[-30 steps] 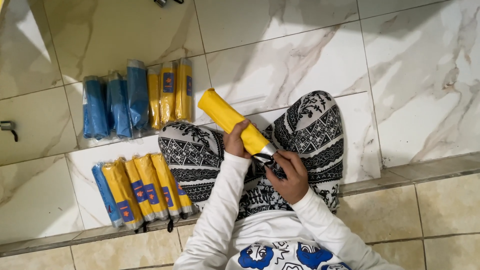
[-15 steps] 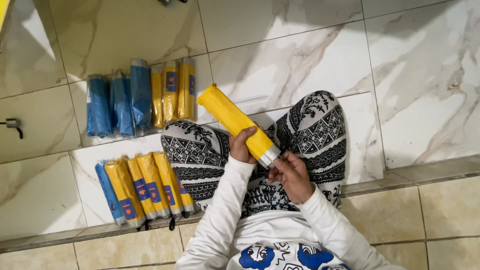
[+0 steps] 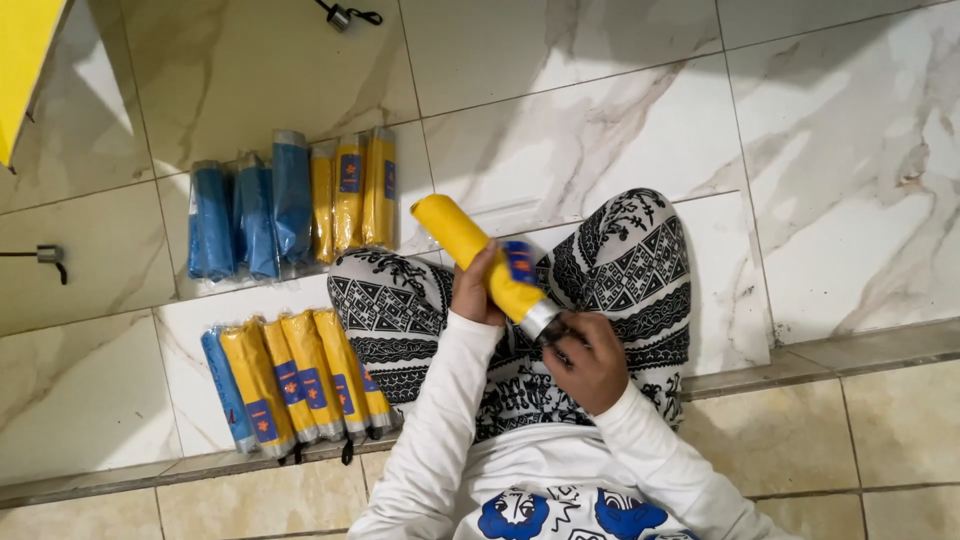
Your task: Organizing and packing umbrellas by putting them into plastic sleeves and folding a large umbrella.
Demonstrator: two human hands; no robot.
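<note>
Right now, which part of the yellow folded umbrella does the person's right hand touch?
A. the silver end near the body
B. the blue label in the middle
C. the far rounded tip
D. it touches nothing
A: the right hand closes at the silver end of the yellow folded umbrella, while the left hand grips its middle.

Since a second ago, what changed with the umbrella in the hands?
The yellow folded umbrella was turned about its length: its blue label now faces the camera. The left hand kept its grip on the middle, the right hand stayed at the silver end. The rows of sleeved umbrellas on the floor did not move.
</note>
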